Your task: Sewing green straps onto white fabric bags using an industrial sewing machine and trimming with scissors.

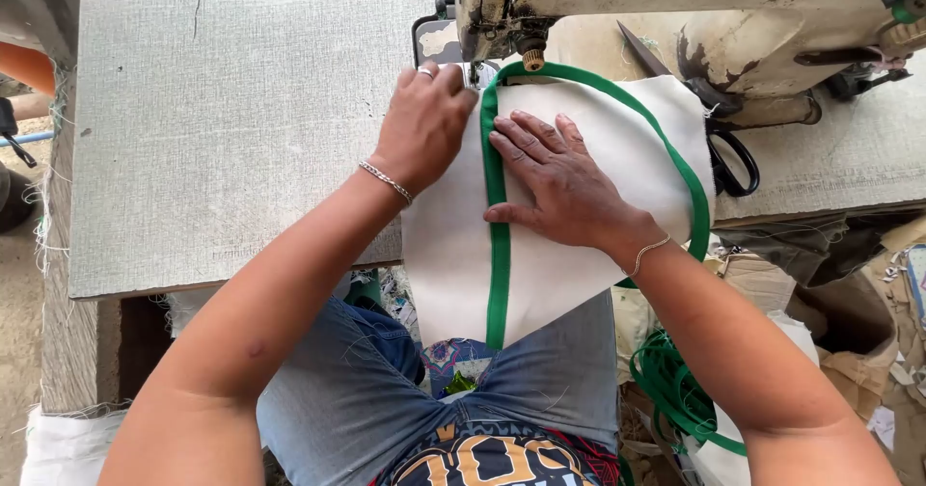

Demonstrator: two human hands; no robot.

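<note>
I sit at a grey, cloth-textured sewing table (231,120) with frayed edges, and a worn cream industrial sewing machine (675,13) stands across its far right part. Under the machine's head lies the white fabric piece (617,129) I am working on, spread flat on the table and hanging off the near edge over my lap. A green binding tape (498,255) runs straight down its middle and curves in a loop around its far and right edges, passing just beneath the presser foot (531,59).

My right hand (564,182) lies open and flat, palm down, on the white fabric just right of the green strip, fingers spread and pointing toward the needle, thumb touching the tape. My left hand (424,124) rests on the fabric's left edge beside the tape, fingers curled down near the presser foot; it presses rather than grips anything. It wears a ring, and there is a thin bracelet on each wrist.

Black-handled scissors (728,153) lie on the table just right of the fabric, against the machine's base. My blue jeans (386,399) show below. A coil of more green tape (675,385) sits on the floor to my right, among cardboard scraps (868,351).
</note>
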